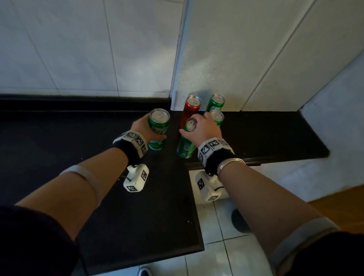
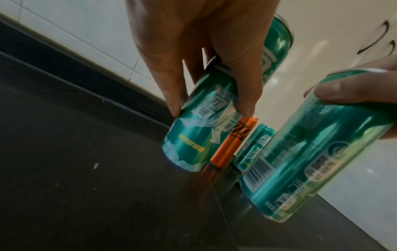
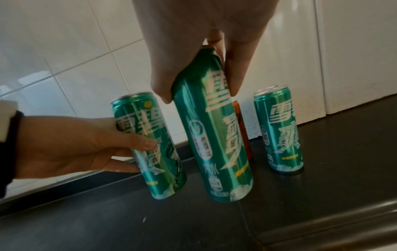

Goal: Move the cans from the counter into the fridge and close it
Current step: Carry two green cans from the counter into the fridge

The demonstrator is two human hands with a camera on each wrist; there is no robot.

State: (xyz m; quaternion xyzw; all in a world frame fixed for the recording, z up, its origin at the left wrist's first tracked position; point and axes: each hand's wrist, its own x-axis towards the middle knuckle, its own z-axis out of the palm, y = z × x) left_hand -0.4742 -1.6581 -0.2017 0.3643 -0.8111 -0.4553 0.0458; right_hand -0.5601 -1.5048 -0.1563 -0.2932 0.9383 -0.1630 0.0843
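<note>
Five slim cans stand grouped on the black counter (image 1: 68, 143). My left hand (image 1: 143, 127) grips a green can (image 1: 158, 125) round its side; the left wrist view shows the left hand (image 2: 211, 108) with fingers curled on that can (image 2: 193, 144), which leans slightly. My right hand (image 1: 203, 126) grips a second green can (image 1: 186, 144) from above at its top; the right wrist view shows the right hand (image 3: 199, 95) on this can (image 3: 217, 144). Behind them stand a red can (image 1: 190, 109) and two more green cans (image 1: 216, 102) (image 1: 218, 117). The fridge is out of view.
White tiled wall (image 1: 65, 43) and a white panel (image 1: 236, 55) back the counter. The counter narrows to a ledge (image 1: 284, 138) on the right. Its front edge drops to a tiled floor (image 1: 223, 248), where a shoe (image 1: 145, 275) shows.
</note>
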